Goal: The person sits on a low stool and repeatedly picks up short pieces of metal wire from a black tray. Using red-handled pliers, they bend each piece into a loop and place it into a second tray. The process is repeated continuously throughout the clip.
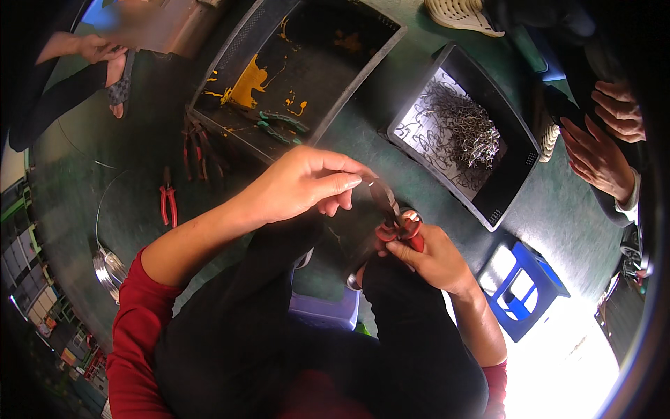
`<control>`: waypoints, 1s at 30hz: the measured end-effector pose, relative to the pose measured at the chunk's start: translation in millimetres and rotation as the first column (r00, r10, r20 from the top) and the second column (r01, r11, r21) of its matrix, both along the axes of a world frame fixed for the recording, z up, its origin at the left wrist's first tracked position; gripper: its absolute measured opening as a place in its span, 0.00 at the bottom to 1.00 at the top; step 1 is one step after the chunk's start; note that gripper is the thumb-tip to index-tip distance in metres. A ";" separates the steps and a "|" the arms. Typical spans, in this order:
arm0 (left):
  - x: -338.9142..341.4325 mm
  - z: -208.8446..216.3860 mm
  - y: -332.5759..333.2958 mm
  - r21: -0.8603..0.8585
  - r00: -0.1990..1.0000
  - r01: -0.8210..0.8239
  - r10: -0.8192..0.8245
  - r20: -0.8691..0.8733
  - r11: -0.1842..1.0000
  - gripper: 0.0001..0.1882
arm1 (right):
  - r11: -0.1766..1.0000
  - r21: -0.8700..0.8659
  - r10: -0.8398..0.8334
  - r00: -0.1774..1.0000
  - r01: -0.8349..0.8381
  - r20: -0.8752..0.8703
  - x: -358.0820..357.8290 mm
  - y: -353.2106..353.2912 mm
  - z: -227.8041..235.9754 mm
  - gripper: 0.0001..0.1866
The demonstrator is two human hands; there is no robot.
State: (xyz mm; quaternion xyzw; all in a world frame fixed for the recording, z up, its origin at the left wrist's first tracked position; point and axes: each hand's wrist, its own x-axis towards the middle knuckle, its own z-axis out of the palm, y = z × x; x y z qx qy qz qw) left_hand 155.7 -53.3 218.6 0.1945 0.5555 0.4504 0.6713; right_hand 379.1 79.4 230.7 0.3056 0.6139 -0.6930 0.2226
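Gripping red-handled pliers [398, 225] in my right hand [433, 260], nose pointing up-left. Left hand [300, 185] pinches sthg thin at the tip, w/ wire-clip bin [513, 174] beyond.

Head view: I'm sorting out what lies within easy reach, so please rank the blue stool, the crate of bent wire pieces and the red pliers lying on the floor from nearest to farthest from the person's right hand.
From the right hand, which grips red-handled pliers:
1. Blue stool, just to its right.
2. Crate of bent wire pieces, ahead and slightly right.
3. Red pliers on the floor, far off on the left side, beyond the left hand.
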 end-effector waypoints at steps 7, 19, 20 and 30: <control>11.1 12.2 -3.5 0.063 0.958 0.120 -0.099 -0.269 0.991 0.13 | 0.981 0.191 0.034 0.999 -0.041 0.040 -0.7 -6.3 4.3 0.12; 24.1 21.3 -4.1 0.119 0.907 0.159 -0.098 -0.410 0.980 0.12 | 0.916 0.402 -0.022 0.999 0.000 0.050 4.4 -20.7 1.4 0.11; 25.2 21.9 -4.2 0.110 0.912 0.152 -0.097 -0.399 0.982 0.12 | 0.914 0.406 -0.034 0.998 0.011 0.051 4.3 -21.4 1.5 0.11; 32.6 24.2 -3.5 0.053 0.943 0.106 -0.084 -0.321 0.993 0.12 | 0.869 0.493 -0.061 0.998 0.047 0.012 6.8 -23.9 -7.0 0.11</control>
